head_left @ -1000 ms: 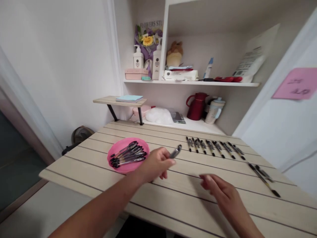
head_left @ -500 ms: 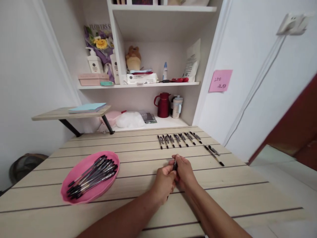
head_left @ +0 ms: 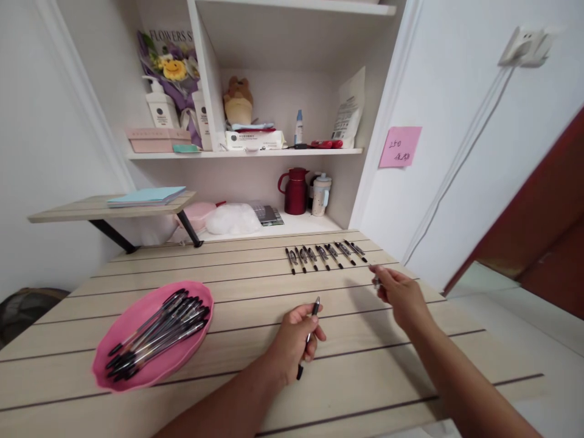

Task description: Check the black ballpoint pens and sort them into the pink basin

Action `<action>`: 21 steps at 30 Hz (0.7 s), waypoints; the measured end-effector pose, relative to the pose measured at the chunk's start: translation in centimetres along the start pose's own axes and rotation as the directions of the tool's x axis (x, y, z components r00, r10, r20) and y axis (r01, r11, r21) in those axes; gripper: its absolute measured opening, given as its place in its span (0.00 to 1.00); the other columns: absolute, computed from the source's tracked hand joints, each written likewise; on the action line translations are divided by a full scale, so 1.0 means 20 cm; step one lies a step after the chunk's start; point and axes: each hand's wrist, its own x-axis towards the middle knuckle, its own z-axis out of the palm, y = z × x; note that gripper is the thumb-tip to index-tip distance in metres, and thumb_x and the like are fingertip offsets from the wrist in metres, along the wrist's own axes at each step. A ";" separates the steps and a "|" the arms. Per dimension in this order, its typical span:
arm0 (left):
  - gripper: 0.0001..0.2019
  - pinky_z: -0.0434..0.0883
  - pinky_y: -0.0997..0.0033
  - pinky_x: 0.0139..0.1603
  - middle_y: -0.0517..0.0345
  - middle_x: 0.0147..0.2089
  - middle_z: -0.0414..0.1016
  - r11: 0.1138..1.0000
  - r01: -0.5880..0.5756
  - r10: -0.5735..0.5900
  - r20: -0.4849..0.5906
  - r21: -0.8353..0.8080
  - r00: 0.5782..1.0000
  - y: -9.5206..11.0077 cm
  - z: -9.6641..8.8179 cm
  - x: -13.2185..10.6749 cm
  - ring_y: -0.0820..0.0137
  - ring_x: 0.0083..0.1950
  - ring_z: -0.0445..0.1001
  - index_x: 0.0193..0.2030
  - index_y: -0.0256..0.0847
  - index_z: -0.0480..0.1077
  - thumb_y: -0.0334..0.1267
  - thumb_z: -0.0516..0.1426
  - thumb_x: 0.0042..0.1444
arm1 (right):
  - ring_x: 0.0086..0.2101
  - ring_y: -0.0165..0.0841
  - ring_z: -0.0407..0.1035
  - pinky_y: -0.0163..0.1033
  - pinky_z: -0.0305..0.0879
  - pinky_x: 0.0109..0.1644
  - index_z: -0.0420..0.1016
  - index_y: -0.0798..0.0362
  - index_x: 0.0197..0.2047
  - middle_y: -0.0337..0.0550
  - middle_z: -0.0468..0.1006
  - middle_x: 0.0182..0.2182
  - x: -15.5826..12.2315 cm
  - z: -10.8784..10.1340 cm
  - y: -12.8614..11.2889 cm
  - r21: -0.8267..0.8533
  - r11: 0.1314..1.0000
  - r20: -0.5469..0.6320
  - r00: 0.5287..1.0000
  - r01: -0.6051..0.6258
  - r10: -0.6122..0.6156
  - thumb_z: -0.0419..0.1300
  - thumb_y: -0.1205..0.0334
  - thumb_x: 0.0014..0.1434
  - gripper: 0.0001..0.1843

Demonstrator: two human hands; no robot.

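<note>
My left hand is closed around a pen, held slanted above the table. The pen's pointed metal tip shows uncapped at the top, and its black end sticks out below my fingers. To the right, my right hand is low over the table with thumb and fingers pinched on a small dark and clear piece that looks like a pen cap, partly hidden by the fingers. Beyond my hands, several pens lie in a slanted row, each with a cap beside it.
A pink scalloped tray full of black pens sits on the slatted table at left. A small raised shelf holds blue paper. A red jug and a cup stand at the back.
My hands were together at the pen and have parted. The right hand moved right, over where a loose pen and cap lay; the pen's tip now shows in my left hand. The view shifted slightly.
</note>
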 end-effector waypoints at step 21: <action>0.19 0.44 0.79 0.12 0.64 0.23 0.66 0.997 -0.030 0.028 0.021 0.075 0.999 -0.01 0.01 0.01 0.85 0.11 0.52 0.48 0.35 0.63 0.40 0.53 0.50 | 0.37 0.42 0.70 0.39 0.59 0.31 0.71 0.53 0.39 0.51 0.77 0.35 0.34 -0.13 0.10 -0.937 0.279 0.151 0.965 0.208 -0.214 0.53 0.55 0.52 0.15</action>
